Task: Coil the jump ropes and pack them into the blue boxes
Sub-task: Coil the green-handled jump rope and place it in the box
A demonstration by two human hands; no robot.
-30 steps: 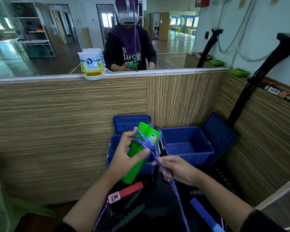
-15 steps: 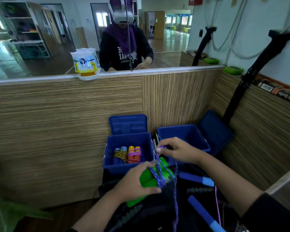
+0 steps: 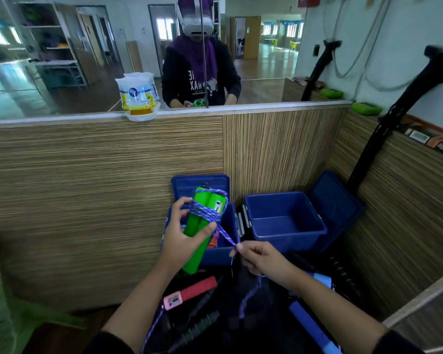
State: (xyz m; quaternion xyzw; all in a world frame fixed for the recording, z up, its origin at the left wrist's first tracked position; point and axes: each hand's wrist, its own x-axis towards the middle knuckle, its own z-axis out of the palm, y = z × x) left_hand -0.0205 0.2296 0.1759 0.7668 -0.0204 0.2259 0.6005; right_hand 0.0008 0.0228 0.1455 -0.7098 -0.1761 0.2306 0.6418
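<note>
My left hand (image 3: 182,241) grips two green jump-rope handles (image 3: 202,221), held upright in front of the left blue box (image 3: 225,254). Purple cord (image 3: 207,213) is wound several times around the handles. My right hand (image 3: 261,256) pinches the cord's free end just right of the handles and pulls it taut. The rest of the cord hangs down below my right hand. The right blue box (image 3: 284,221) stands open with its lid (image 3: 335,200) leaning back, and nothing shows inside it.
A dark surface below holds a red-handled rope (image 3: 192,292), black and green handles (image 3: 197,328) and blue handles (image 3: 312,328). Wood-grain walls enclose the corner. A mirror above reflects a person. A packet in a bowl (image 3: 138,100) sits on the ledge. A black stand (image 3: 399,118) leans at right.
My left hand has raised the green handles from low over the table to upright before the left box. My right hand dropped from near the box rim, drawing the cord taut.
</note>
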